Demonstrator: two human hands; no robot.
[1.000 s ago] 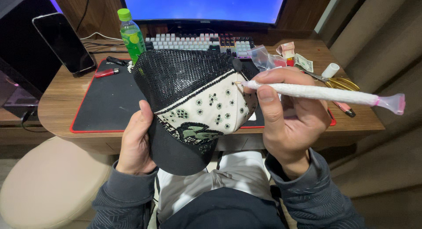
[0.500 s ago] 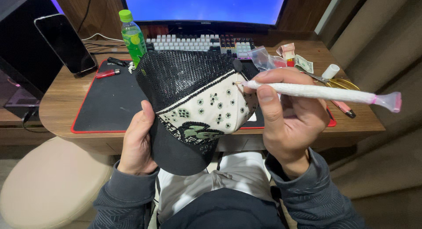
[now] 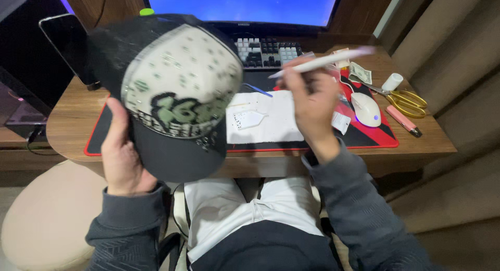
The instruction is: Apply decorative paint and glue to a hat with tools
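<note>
**Cap held up, pen lifted over the desk**

A cap (image 3: 174, 94) is gripped at its brim by the left hand (image 3: 122, 156) and raised over the desk's (image 3: 73, 120) left side. A white pen (image 3: 323, 61) is pinched in the right hand (image 3: 312, 102), above a white sheet (image 3: 271, 125) on the mat (image 3: 375, 138).

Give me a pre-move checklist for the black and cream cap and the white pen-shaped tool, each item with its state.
1. Left hand grips the black and cream baseball cap with green lettering at its side: ok.
2. Cap front turned toward the camera, brim lowest: ok.
3. Right hand holds the long white pen-shaped tool: ok.
4. Tool tip touching the cap: not ok, it is well apart, over the desk.
5. White sheet lies flat on the black, red-edged desk mat: ok.
6. Something on the tool tip: cannot tell, blurred.
</note>
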